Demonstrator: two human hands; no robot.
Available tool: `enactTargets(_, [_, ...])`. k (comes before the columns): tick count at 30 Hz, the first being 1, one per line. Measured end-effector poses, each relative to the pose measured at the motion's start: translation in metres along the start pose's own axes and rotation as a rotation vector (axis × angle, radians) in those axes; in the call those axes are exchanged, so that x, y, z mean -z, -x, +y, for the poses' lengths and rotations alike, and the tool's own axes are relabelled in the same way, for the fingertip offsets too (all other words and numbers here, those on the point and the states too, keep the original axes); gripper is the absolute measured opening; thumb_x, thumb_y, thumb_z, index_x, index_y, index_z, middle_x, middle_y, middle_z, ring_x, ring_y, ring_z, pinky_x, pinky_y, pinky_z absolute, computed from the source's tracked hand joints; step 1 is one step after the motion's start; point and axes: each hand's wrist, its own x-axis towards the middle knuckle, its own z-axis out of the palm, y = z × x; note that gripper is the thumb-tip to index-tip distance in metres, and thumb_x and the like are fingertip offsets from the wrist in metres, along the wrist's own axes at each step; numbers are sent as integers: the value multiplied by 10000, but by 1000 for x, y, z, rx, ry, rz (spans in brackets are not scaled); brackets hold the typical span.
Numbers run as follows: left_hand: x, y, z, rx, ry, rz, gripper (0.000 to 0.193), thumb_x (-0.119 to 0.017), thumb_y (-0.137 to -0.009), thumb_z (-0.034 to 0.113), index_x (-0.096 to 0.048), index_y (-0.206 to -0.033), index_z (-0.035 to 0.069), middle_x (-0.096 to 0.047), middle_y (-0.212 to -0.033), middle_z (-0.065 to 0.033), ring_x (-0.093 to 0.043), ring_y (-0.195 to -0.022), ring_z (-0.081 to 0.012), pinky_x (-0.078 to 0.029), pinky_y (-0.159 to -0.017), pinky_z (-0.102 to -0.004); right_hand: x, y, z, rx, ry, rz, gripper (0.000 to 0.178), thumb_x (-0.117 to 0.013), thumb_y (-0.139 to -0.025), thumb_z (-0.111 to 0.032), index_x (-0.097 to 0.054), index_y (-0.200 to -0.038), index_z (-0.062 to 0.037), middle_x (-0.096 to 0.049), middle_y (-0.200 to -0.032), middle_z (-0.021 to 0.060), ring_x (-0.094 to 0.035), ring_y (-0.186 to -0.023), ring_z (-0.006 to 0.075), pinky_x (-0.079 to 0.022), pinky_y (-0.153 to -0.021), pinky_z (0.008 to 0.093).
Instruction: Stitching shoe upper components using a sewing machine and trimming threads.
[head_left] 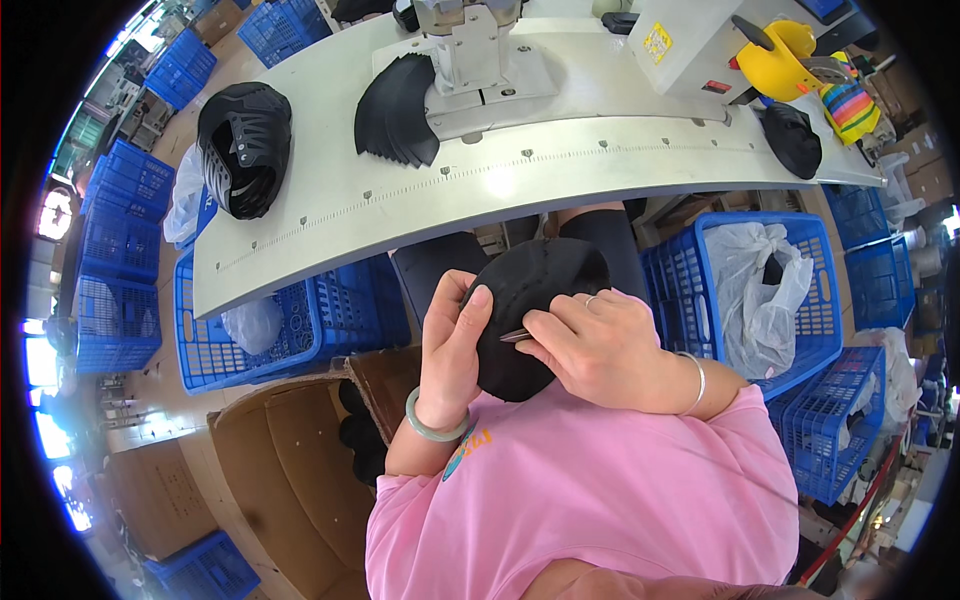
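Observation:
In front of my chest, below the table edge, I hold a soft black shoe upper (pixel 520 285) with rows of small marks on it. My left hand (pixel 452 335) is closed on its left edge, the thumb lying on top. My right hand (pixel 605 350) pinches small metal thread snips (pixel 515 337), their pointed tip against the upper's surface. The fingers hide most of the snips, so their handles do not show. Both hands are close together, with the upper between them.
A white sewing table (pixel 500 185) with a ruler scale carries the machine (pixel 470 50), fanned black pieces (pixel 398 110), nested black shoe uppers (pixel 245 150) and another black piece (pixel 792 140). Blue crates (pixel 825 290) stand at both sides. An open cardboard box (pixel 290 470) is at lower left.

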Motion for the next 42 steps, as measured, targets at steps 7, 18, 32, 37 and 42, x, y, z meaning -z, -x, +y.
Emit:
enactTargets(7, [-1,0,1,4,-10,6,131,-505,-1007,165,-475,-1006,38,-557,-891,-1,-490,-783,-26,-429,-694,-183,-1,-1,0,10,-5,13,231,-761,-754,-253,-612,-862,-113,-467,-634,-4,-501,-489,136,-369,-465,282])
enactTargets(18, [7,-2,-4,57,34,-66,174,-434,-1024,151,-510,-1114,23,-614,-976,-42,-596,-857,-95,-494,-732,-235,-1,-3,3,63,23,-22,265,-754,-752,-259,-531,-722,-119,-428,-610,-6,-502,-490,135,-369,-465,283])
enactTargets(32, [0,-4,3,141,223,-125,193,-404,-1015,116,-527,-1130,18,-633,-1066,-97,-635,-945,-161,-520,-817,-290,2,0,7,2,-22,-50,214,-745,-777,-243,-593,-847,-111,-484,-641,3,-544,-523,153,-393,-486,290])
enactTargets(37, [-10,-2,8,154,149,-34,137,-431,-1028,146,-503,-1069,38,-614,-1003,-48,-586,-882,-85,-503,-753,-234,2,0,6,-7,-24,-60,210,-742,-784,-244,-599,-855,-107,-491,-645,3,-551,-530,154,-393,-488,290])
enactTargets(42, [-10,0,8,131,144,-16,135,-434,-1029,145,-509,-1069,40,-616,-1007,-46,-581,-886,-80,-497,-761,-232,1,0,6,-12,-57,-54,201,-738,-792,-235,-600,-855,-104,-496,-647,6,-559,-536,155,-391,-482,291])
